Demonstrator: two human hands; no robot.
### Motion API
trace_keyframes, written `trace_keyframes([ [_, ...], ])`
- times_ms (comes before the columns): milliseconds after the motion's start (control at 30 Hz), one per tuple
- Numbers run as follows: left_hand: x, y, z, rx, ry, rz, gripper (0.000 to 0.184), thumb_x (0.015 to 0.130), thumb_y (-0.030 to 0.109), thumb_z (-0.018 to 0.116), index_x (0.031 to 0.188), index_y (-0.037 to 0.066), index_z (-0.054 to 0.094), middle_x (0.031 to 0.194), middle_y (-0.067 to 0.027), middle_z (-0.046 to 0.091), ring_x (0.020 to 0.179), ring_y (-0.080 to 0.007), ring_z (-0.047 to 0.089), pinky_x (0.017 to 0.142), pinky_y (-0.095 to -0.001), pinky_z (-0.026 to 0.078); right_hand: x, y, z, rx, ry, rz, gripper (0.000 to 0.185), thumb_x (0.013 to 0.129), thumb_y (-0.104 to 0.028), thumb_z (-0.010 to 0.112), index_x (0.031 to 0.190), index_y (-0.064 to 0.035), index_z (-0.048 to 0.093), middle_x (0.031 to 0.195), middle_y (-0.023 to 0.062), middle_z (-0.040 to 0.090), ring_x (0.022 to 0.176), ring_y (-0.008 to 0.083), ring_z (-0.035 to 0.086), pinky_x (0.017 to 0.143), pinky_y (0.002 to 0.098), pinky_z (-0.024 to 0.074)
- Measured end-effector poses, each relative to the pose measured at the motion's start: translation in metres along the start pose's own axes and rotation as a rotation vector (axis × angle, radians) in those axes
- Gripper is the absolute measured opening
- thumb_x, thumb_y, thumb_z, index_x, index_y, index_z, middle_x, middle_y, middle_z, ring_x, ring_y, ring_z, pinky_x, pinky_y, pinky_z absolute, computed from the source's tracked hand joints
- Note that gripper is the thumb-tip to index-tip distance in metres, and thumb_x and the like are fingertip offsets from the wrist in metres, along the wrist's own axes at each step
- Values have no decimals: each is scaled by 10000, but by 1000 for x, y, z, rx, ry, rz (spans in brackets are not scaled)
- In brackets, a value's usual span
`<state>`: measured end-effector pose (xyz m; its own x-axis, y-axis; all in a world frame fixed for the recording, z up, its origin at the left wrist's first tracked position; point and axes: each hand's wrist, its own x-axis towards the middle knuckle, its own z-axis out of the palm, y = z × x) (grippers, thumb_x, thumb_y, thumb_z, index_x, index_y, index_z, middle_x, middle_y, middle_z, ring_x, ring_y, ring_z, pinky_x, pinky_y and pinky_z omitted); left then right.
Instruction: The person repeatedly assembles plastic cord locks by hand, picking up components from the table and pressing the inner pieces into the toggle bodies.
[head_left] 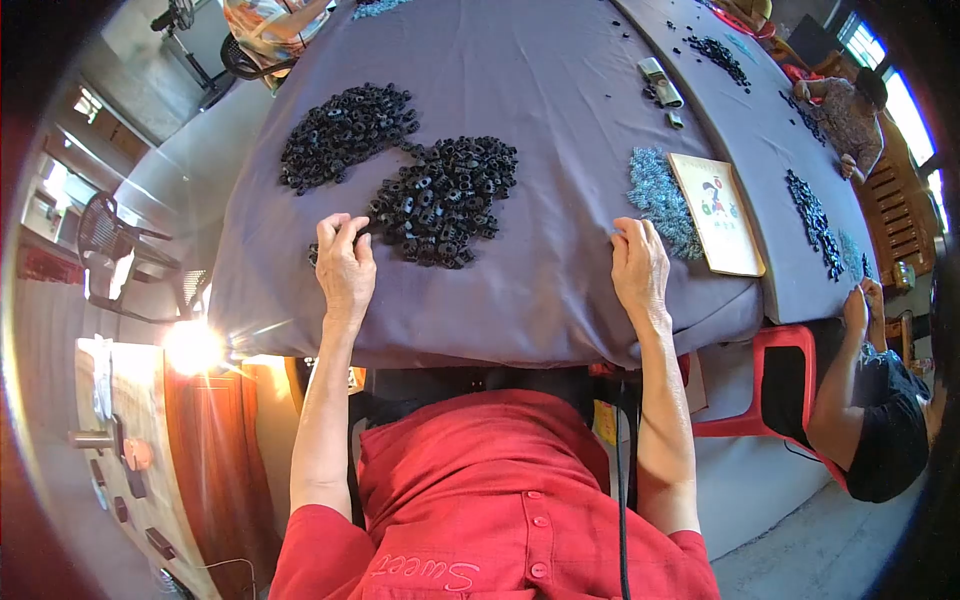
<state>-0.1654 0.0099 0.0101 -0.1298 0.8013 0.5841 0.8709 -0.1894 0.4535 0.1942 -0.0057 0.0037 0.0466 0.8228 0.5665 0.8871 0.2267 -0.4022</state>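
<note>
My left hand is at the near edge of a heap of small black plastic pieces, its fingers bent and drawn in. A dark piece shows beside its fingers; whether they grip it I cannot tell. Farther back and left lies a second heap of the same black pieces. My right hand is beside a pile of small pale-blue, clear-looking pieces. Its fingers are curled together, and anything between them is too small or hidden to make out.
A booklet lies against the pale-blue pile on the grey cloth-covered table. Behind it is a pale, shiny object. Other people sit around the table, one at the right beside a red chair, with more black piles.
</note>
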Motion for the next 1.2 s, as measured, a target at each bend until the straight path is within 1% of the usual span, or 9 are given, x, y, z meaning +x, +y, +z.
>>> trace_keyframes([
  [67,0,7,-2,-62,31,-39,197,750,-5,617,935,60,615,998,-99,538,920,-271,561,782,-358,469,-1,1,1,-9,6,-4,108,796,-59,577,900,-37,561,842,116,555,814,304,552,706,401,446],
  [200,-2,25,-2,-114,97,157,144,745,-4,611,878,50,617,899,-93,555,876,-269,541,763,-356,446,0,0,-1,0,11,-1,96,792,-63,587,884,-40,575,833,118,555,806,303,556,703,402,449],
  [267,-6,47,2,-118,70,254,134,741,2,621,860,62,621,881,-77,549,851,-264,526,741,-356,442,1,-3,-2,4,2,-2,96,791,-61,588,884,-41,575,832,116,555,808,302,557,702,402,450],
  [400,-13,79,19,-234,-26,313,130,719,20,655,836,71,627,861,-53,543,819,-249,504,735,-350,420,0,-3,-3,-1,9,-11,88,790,-59,588,875,-44,575,834,113,552,808,300,556,702,402,450],
  [567,-3,93,38,-182,-61,316,176,684,32,681,842,94,636,876,-29,532,852,-233,477,744,-357,379,0,-1,-1,0,6,-11,77,789,-53,583,865,-51,574,832,107,546,806,299,553,698,401,449],
  [667,1,97,46,-94,-133,326,212,659,39,694,853,108,645,879,-21,525,885,-228,465,751,-369,360,0,-1,-2,10,6,-20,72,790,-51,580,861,-52,571,828,104,543,802,297,552,695,400,447],
  [800,4,101,47,89,-209,325,204,677,85,701,874,124,662,864,-1,533,885,-218,467,767,-377,357,0,0,-1,23,14,-22,67,789,-53,579,855,-51,568,821,102,540,794,294,551,688,398,445],
  [1000,5,97,54,163,-187,391,174,691,97,694,858,135,663,841,12,536,880,-215,465,736,-374,343,0,-1,-1,12,18,-16,67,785,-56,585,850,-53,568,817,99,535,788,292,550,682,397,444],
  [1200,4,99,54,76,-144,330,150,701,105,692,842,142,654,825,17,532,858,-210,470,731,-369,340,1,-2,-2,0,19,-19,71,782,-52,590,850,-56,572,809,98,531,786,290,550,680,394,445],
])
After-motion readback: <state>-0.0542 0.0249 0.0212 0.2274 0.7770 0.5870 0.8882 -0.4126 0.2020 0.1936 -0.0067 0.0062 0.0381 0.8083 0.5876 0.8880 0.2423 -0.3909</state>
